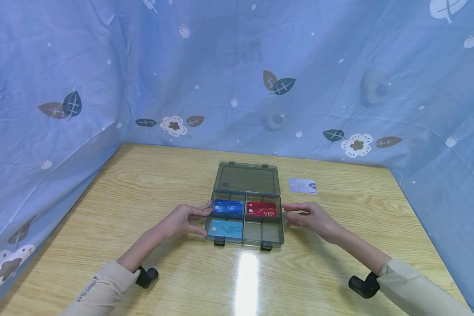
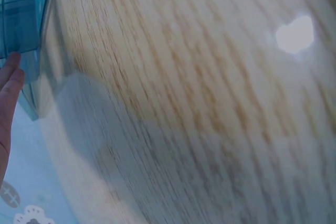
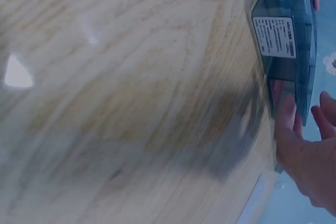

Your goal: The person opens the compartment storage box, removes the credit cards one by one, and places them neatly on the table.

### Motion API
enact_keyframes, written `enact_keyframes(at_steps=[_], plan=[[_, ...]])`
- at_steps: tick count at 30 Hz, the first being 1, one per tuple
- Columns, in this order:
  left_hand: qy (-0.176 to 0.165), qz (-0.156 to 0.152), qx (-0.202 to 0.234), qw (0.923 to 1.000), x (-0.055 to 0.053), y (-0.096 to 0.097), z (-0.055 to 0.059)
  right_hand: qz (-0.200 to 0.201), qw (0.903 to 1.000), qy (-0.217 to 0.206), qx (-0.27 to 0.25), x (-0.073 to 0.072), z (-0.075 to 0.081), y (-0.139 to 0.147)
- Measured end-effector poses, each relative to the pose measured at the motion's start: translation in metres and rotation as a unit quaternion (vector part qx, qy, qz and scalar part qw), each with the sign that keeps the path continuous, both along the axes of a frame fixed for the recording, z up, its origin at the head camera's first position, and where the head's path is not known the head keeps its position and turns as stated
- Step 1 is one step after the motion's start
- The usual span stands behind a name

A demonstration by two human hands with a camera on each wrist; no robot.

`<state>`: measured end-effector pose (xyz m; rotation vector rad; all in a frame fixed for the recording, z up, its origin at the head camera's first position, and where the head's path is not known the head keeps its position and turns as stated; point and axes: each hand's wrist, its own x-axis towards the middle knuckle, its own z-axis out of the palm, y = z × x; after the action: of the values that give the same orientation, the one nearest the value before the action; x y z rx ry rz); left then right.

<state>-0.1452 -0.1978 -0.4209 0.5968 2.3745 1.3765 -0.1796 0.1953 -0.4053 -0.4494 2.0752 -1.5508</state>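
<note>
Left hand [image 1: 183, 219]: at nine o'clock on the plastic box [image 1: 273, 231], its thumb and fingers spread apart, the tips touching the side wall. Right hand [image 1: 315, 219]: at three o'clock, fingers extended toward the opposite wall; the right wrist view shows one digit laid against the box, the others held apart from it. How firmly either hand presses, one cannot tell.

The box, smoky and see-through, rests on the table between the two hands, in the middle of the worker's reach. Its lid [image 1: 246, 177] lies folded back at twelve o'clock. Inside, around the box's centre, are a dark blue card [image 1: 228, 207] at ten o'clock, a red card [image 1: 262, 210] at two and a light blue card [image 1: 226, 229] at eight, each in its own section. Two dark latches stand on the near edge, one latch [image 1: 219, 241] toward seven o'clock, the other toward five. A white label [image 3: 275, 36] is seen on the box's outside.

Beyond the box, at two o'clock, a pale card [image 1: 302, 186] lies flat on the wooden table [image 1: 162, 175]. Pale sleeves [image 1: 104, 283] cover the forearms. A blue curtain [image 1: 229, 52], patterned with leaves and flowers, hangs behind the table.
</note>
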Motion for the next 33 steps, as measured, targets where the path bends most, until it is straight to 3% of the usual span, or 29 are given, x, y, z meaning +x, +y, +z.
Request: enact_keyframes(at_steps=[4, 6, 9, 12, 13, 15, 19, 20, 22, 25, 26, 27, 29, 33], plan=[[-0.004, -0.001, 0.003, 1.0, 0.0, 0.0, 0.0, -0.024, 0.9967, 0.047, 0.061, -0.002, 0.002, -0.013], [0.0, -0.003, 0.001, 1.0, 0.0, 0.0, 0.0, -0.028, 0.99, 0.092, 0.103, -0.002, 0.003, -0.021], [0.006, -0.006, -0.004, 1.0, 0.0, 0.0, 0.0, -0.023, 0.9645, 0.192, 0.18, -0.004, 0.003, -0.032], [0.013, -0.005, -0.009, 0.9999, 0.0, 0.0, 0.001, -0.004, 0.9232, 0.285, 0.258, -0.007, 0.003, -0.044], [0.012, -0.005, -0.01, 0.9999, 0.0, 0.0, 0.001, 0.003, 0.9127, 0.298, 0.28, -0.008, 0.004, -0.048], [0.011, -0.004, -0.011, 0.9999, 0.0, 0.0, 0.0, 0.017, 0.9043, 0.29, 0.313, -0.01, 0.004, -0.056], [0.012, -0.004, -0.009, 0.9999, 0.0, 0.0, -0.001, 0.02, 0.9112, 0.213, 0.352, -0.012, 0.0, -0.07], [0.012, -0.003, -0.008, 0.9999, 0.0, 0.0, -0.001, 0.016, 0.9119, 0.202, 0.357, -0.015, -0.007, -0.071], [0.014, -0.003, -0.007, 0.9999, 0.001, 0.0, -0.001, -0.008, 0.9113, 0.197, 0.361, -0.028, -0.039, -0.069], [0.012, 0.0, -0.006, 0.9999, 0.001, 0.0, 0.0, -0.031, 0.9184, 0.174, 0.354, -0.033, -0.054, -0.07], [0.009, 0.001, -0.003, 1.0, 0.001, 0.001, 0.0, -0.049, 0.9263, 0.142, 0.345, -0.035, -0.056, -0.071], [0.007, 0.001, -0.002, 1.0, 0.001, 0.001, 0.0, -0.062, 0.9317, 0.118, 0.338, -0.033, -0.052, -0.074], [0.005, 0.003, -0.001, 1.0, 0.001, 0.001, -0.001, -0.079, 0.9411, 0.068, 0.322, -0.019, -0.021, -0.081], [-0.001, 0.006, 0.001, 1.0, 0.0, 0.0, -0.002, -0.111, 0.9467, 0.052, 0.298, -0.006, 0.0, -0.087]])
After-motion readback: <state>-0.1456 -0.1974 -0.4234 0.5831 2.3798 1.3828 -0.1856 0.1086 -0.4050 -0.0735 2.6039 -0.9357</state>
